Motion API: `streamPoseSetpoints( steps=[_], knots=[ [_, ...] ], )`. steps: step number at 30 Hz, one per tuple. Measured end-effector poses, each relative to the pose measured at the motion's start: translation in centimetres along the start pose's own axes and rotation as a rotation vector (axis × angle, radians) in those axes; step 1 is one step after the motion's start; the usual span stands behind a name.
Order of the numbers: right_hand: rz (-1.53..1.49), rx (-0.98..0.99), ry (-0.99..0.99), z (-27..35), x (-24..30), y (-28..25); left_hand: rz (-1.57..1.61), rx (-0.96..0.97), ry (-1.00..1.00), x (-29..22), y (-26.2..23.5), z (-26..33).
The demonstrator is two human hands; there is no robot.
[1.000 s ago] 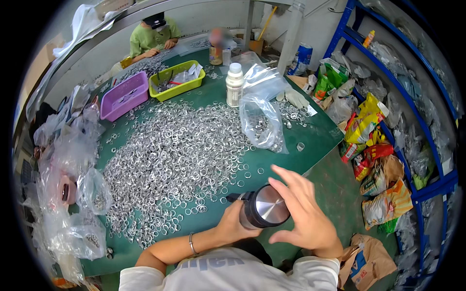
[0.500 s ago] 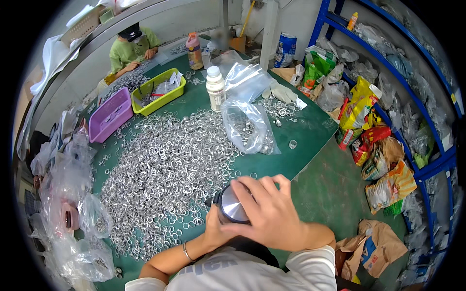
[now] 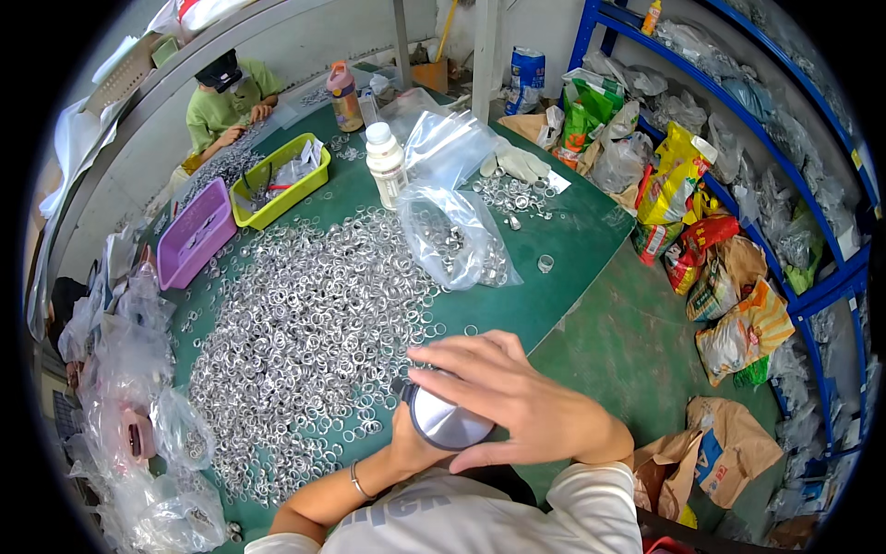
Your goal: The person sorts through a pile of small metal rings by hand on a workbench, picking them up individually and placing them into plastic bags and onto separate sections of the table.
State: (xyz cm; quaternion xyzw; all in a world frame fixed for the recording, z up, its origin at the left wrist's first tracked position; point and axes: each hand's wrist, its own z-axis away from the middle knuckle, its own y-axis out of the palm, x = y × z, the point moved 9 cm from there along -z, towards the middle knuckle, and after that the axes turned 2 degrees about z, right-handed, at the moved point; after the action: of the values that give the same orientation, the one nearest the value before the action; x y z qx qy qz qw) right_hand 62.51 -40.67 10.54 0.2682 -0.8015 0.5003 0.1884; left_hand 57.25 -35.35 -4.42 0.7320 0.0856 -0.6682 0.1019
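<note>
**Both hands on the steel bottle at the near table edge**

The right hand (image 3: 517, 402) lies spread over the round metal lid of the steel bottle (image 3: 443, 420), fingers wrapped across its top. The left hand (image 3: 411, 448) cups the bottle from below, closed around its body. The bottle sits at the near edge of the green table (image 3: 554, 268), just beside the big heap of silver rings (image 3: 305, 323). Beyond the heap stand a clear bag of rings (image 3: 457, 240), a white bottle (image 3: 385, 166), a yellow tray (image 3: 277, 180) and a purple tray (image 3: 194, 231).
</note>
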Motion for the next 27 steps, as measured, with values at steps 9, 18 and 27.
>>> streamPoseSetpoints(
  steps=[9,18,27],
  knots=[
    [0.203,-0.067,-0.001,0.1,0.5,1.0,0.146,0.046,0.124,0.3,0.7,0.0],
    [0.141,-0.079,-0.100,-2.9,0.1,0.1,-0.078,-0.183,0.165,-0.2,-3.8,-0.1],
    [0.099,-0.249,-0.300,-11.5,1.4,2.0,-0.476,-0.607,0.247,-4.4,-13.4,2.3]
  ],
)
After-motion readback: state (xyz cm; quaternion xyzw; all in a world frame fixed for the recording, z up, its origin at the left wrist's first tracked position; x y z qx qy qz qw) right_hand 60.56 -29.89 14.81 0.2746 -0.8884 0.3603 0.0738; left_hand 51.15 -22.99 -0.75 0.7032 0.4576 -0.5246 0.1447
